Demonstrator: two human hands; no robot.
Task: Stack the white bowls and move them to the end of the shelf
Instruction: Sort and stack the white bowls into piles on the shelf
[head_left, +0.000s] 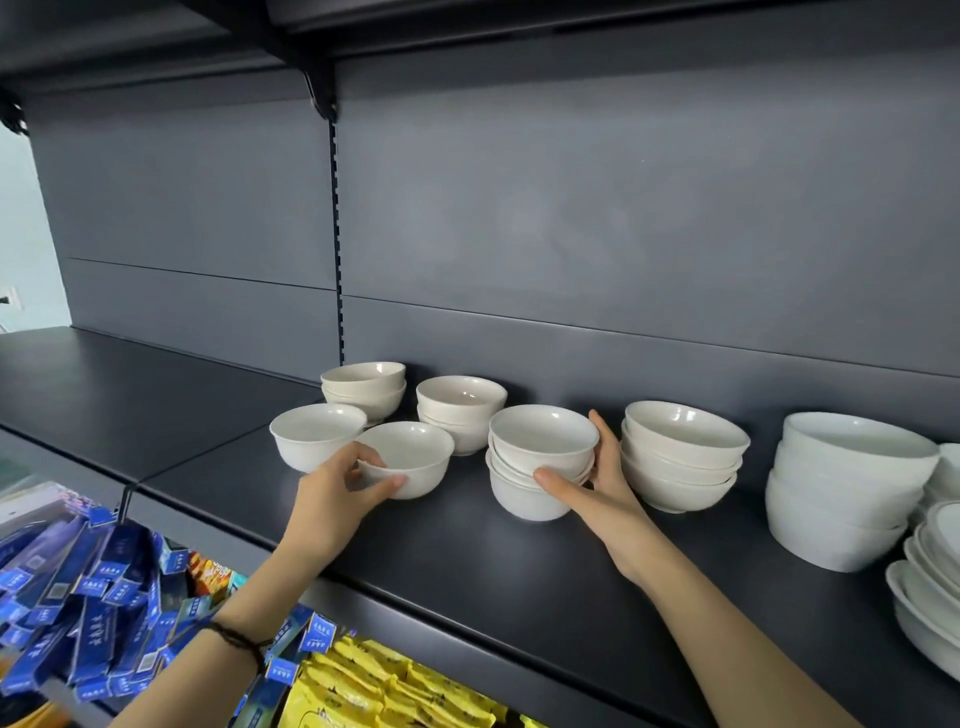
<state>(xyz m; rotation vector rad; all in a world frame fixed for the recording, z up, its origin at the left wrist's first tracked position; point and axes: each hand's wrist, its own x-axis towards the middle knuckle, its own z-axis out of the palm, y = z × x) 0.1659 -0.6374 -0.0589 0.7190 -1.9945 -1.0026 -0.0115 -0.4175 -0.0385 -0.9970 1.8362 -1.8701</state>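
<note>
Stacking half done, move not started.
Your left hand (337, 488) is gripping a loose bowl (408, 457), your right hand (597, 486) is clasping a stack (540, 457).

Single head-worn wide-angle view, looking forward and slightly down, close to dark shelf (467, 561), facing its back panel (623, 208)

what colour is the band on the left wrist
Black; the wristband shows clearly in the head view.
</note>
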